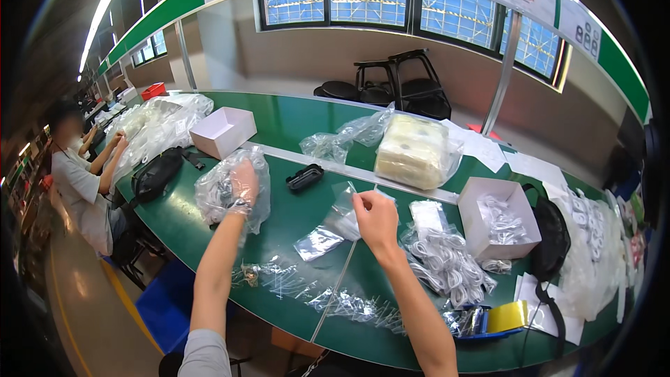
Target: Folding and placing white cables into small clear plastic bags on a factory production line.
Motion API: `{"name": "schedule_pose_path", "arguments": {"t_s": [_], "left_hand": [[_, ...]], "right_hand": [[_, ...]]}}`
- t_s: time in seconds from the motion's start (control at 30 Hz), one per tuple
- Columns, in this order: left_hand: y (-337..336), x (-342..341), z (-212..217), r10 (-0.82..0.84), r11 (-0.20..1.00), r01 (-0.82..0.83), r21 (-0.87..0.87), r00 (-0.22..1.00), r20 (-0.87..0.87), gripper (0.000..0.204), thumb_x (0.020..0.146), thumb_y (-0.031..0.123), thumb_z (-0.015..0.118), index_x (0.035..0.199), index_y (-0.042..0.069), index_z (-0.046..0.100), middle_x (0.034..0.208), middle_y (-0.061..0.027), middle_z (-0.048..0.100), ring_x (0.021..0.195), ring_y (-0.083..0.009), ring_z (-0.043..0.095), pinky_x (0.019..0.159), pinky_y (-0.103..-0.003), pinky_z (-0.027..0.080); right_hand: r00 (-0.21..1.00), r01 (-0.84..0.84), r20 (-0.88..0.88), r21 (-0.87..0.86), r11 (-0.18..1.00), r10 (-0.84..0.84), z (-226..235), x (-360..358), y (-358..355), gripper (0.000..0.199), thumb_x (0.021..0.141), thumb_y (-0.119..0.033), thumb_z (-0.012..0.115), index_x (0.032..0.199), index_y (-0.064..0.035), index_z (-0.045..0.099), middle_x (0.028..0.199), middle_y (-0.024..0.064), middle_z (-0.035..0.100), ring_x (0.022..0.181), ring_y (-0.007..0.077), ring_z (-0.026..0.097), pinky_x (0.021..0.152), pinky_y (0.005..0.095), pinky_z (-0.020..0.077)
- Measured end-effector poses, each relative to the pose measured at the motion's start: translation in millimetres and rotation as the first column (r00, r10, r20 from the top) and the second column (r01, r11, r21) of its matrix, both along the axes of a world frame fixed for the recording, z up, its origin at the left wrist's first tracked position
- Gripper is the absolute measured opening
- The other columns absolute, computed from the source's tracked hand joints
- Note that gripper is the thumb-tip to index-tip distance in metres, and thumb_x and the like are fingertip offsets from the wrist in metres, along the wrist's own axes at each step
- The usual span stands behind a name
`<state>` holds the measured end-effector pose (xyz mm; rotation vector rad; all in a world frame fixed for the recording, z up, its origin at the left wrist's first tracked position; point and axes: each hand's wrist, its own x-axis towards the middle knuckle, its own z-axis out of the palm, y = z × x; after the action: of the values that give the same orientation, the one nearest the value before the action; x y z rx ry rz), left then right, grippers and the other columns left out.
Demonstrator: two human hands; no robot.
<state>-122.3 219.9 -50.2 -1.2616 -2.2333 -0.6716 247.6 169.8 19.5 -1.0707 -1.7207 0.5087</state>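
Note:
My left hand (244, 180) reaches down into a clear plastic bag (261, 199) holding small grey-white items; its fingertips are hidden among the contents. On the right, my right hand (377, 219) pinches the edge of a small clear plastic bag (342, 211) between thumb and fingers. Another small transparent bag (317, 243) lies flat on the green table just left of that hand. Between my hands and farther back is a black oblong case (305, 179). A pile of coiled white cables (453, 262) is close to the right of my right forearm.
Loose clear scraps (335, 300) line the near table edge, by a yellow tape roll in a blue dispenser (507, 317). A white box of cables (474, 202), another white box (225, 131) and a wrapped pale stack (412, 150) stand around. A co-worker (80, 174) sits far left.

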Motion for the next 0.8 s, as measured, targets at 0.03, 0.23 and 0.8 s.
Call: {"name": "schedule_pose_path", "arguments": {"t_s": [0.03, 0.23, 0.8], "left_hand": [[-8, -8, 7, -0.148, 0.989, 0.146, -0.025, 0.978, -0.146, 0.018, 0.083, 0.011, 0.057, 0.095, -0.002, 0.061, 0.080, -0.0187, 0.064, 0.079, -0.0367, 0.064, 0.073, -0.045, 0.052], [-95, -17, 32, -0.470, 0.853, 0.438, -0.283, 0.881, -0.055, 0.029, 0.091, 0.011, 0.052, 0.119, 0.004, 0.056, 0.107, -0.0207, 0.063, 0.100, -0.0397, 0.059, 0.084, -0.046, 0.048], [-22, 30, -22, -0.466, 0.884, 0.467, -0.019, 0.884, 0.030, 0.020, 0.083, 0.011, 0.060, 0.101, 0.002, 0.057, 0.108, -0.0228, 0.055, 0.098, -0.0427, 0.056, 0.083, -0.050, 0.048]], "right_hand": [[1.000, 0.008, -0.002, -0.005, 1.000, -0.008, 2, 1, 0, 0.022, 0.086, -0.022, 0.065, 0.084, -0.0011, 0.070, 0.075, 0.0136, 0.067, 0.067, 0.0274, 0.065, 0.062, 0.0345, 0.0485], [0.945, -0.138, -0.315, -0.132, 0.981, 0.091, -4, 5, 19, 0.023, 0.090, -0.018, 0.058, 0.086, 0.0018, 0.070, 0.075, 0.0122, 0.069, 0.064, 0.0215, 0.066, 0.062, 0.0331, 0.0491], [0.565, -0.570, -0.808, -0.528, 0.629, -0.166, -43, 36, 63, 0.027, 0.102, -0.023, 0.031, 0.109, -0.0017, 0.046, 0.097, 0.0155, 0.067, 0.079, 0.0237, 0.067, 0.066, 0.0347, 0.0569]]}}
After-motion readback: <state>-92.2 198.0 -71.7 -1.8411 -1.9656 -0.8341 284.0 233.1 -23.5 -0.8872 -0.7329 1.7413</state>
